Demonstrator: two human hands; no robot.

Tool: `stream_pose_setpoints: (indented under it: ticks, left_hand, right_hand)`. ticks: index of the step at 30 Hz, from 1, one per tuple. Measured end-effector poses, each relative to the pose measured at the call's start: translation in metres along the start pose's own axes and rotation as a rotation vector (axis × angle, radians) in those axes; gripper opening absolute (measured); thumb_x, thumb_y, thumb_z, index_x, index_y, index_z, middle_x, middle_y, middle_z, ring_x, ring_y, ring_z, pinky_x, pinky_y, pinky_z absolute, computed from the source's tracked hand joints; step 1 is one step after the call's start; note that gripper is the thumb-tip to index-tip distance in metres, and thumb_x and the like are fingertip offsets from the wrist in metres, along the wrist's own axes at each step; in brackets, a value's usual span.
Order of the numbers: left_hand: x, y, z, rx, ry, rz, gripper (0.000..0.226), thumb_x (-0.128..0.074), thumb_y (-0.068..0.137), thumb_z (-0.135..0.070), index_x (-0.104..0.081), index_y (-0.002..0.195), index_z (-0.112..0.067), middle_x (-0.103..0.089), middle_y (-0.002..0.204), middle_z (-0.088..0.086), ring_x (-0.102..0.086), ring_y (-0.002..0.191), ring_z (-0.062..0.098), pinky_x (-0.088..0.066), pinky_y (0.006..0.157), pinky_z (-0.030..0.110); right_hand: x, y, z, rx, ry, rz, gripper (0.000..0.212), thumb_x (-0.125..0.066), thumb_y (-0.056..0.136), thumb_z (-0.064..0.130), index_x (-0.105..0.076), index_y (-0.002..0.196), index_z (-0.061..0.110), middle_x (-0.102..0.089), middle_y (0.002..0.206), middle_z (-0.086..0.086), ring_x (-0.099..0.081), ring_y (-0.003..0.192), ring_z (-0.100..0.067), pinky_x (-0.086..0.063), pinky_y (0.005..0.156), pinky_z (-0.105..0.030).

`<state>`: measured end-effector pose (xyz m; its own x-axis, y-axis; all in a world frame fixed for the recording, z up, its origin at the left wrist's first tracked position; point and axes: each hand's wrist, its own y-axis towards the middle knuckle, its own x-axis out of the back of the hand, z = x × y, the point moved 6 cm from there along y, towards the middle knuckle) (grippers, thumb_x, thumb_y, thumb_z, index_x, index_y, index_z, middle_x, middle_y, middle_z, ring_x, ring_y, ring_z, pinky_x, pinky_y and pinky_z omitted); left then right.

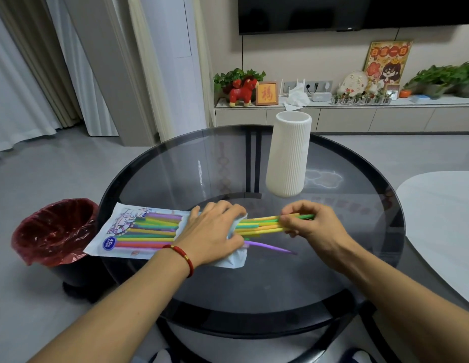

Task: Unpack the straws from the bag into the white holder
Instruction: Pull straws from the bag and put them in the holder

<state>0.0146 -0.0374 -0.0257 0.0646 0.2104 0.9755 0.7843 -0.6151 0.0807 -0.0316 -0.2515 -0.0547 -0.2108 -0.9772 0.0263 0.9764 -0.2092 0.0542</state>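
A clear printed bag [139, 229] full of coloured straws lies flat on the round glass table [333, 258], its open end pointing right. My left hand [215, 231] presses down on that open end. A bundle of yellow, green and orange straws [259, 224] sticks out of the bag to the right, and my right hand [306, 224] is pinched around their tips. One purple straw [270, 247] lies loose on the glass just below them. The white ribbed holder [289, 155] stands upright behind my hands, apart from them.
A bin lined with a red bag [55, 231] stands on the floor left of the table. A white tabletop [442, 226] edges in on the right. Behind the table runs a low cabinet [359, 113] with plants and ornaments.
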Motion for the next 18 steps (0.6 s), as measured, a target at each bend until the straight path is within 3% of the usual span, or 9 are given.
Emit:
stream_pose_setpoints:
  ticks: [4, 7, 10, 13, 14, 15, 16, 18]
  left_hand:
    - [-0.003, -0.002, 0.000, -0.006, 0.009, 0.029, 0.050, -0.049, 0.084, -0.054, -0.038, 0.133, -0.049, -0.041, 0.137, -0.010, -0.040, 0.125, 0.019, -0.027, 0.108, 0.057]
    - [-0.007, 0.000, -0.003, 0.019, 0.043, 0.037, 0.040, -0.040, 0.090, -0.060, -0.041, 0.127, -0.047, -0.044, 0.134, -0.008, -0.042, 0.122, 0.021, -0.026, 0.108, 0.059]
    - [-0.010, 0.003, -0.006, 0.046, 0.063, 0.022, 0.025, -0.036, 0.096, -0.046, -0.044, 0.118, -0.035, -0.048, 0.126, -0.006, -0.045, 0.117, 0.022, -0.027, 0.106, 0.059]
    - [-0.013, 0.004, -0.010, 0.038, 0.115, 0.012, 0.022, -0.032, 0.101, -0.040, -0.044, 0.115, -0.027, -0.048, 0.126, -0.004, -0.046, 0.115, 0.023, -0.028, 0.105, 0.059]
    - [-0.013, 0.004, -0.011, 0.037, 0.125, 0.015, 0.023, -0.031, 0.102, -0.040, -0.043, 0.116, -0.026, -0.048, 0.126, -0.003, -0.046, 0.114, 0.023, -0.029, 0.105, 0.058]
    - [-0.013, 0.005, -0.012, 0.037, 0.130, 0.018, 0.024, -0.031, 0.102, -0.040, -0.043, 0.117, -0.026, -0.048, 0.126, -0.002, -0.046, 0.114, 0.023, -0.030, 0.104, 0.058]
    - [-0.013, 0.005, -0.012, 0.037, 0.134, 0.020, 0.024, -0.031, 0.102, -0.040, -0.043, 0.117, -0.025, -0.048, 0.126, -0.002, -0.046, 0.114, 0.023, -0.030, 0.104, 0.057]
    - [-0.013, 0.004, -0.012, 0.037, 0.147, 0.019, 0.025, -0.032, 0.102, -0.041, -0.043, 0.117, -0.026, -0.048, 0.124, -0.003, -0.047, 0.114, 0.023, -0.031, 0.103, 0.056]
  right_hand:
    - [0.013, -0.001, -0.002, -0.086, 0.280, -0.013, 0.009, -0.082, 0.077, 0.004, -0.080, 0.076, 0.013, -0.071, 0.072, -0.005, -0.067, 0.062, -0.017, -0.055, 0.056, -0.021]
    - [0.013, 0.000, 0.002, -0.095, 0.452, -0.091, 0.003, -0.083, 0.070, 0.014, -0.081, 0.072, 0.015, -0.075, 0.075, -0.001, -0.073, 0.069, -0.014, -0.059, 0.061, -0.021]
    - [0.008, -0.001, 0.004, -0.134, 0.523, -0.143, 0.020, -0.084, 0.069, 0.026, -0.078, 0.083, 0.014, -0.074, 0.079, -0.006, -0.072, 0.072, -0.016, -0.057, 0.063, -0.022]
    - [-0.017, -0.007, -0.004, -0.242, 0.501, -0.077, 0.053, -0.080, 0.069, 0.045, -0.069, 0.108, 0.011, -0.074, 0.115, -0.021, -0.074, 0.109, -0.021, -0.052, 0.103, -0.039]
    - [-0.026, -0.010, -0.005, -0.273, 0.495, -0.062, 0.053, -0.079, 0.070, 0.046, -0.069, 0.110, 0.011, -0.074, 0.120, -0.020, -0.072, 0.113, -0.022, -0.049, 0.106, -0.041]
    - [-0.032, -0.011, -0.003, -0.280, 0.484, -0.062, 0.050, -0.080, 0.072, 0.043, -0.070, 0.108, 0.011, -0.076, 0.111, -0.018, -0.074, 0.105, -0.021, -0.053, 0.099, -0.037]
    - [-0.035, -0.011, -0.001, -0.264, 0.442, -0.073, 0.044, -0.082, 0.074, 0.040, -0.071, 0.105, 0.010, -0.074, 0.096, -0.015, -0.073, 0.088, -0.021, -0.056, 0.082, -0.031]
    - [-0.034, -0.011, 0.006, -0.190, 0.281, -0.084, 0.033, -0.084, 0.082, 0.027, -0.072, 0.099, 0.002, -0.066, 0.072, -0.009, -0.059, 0.061, -0.017, -0.048, 0.052, -0.025]
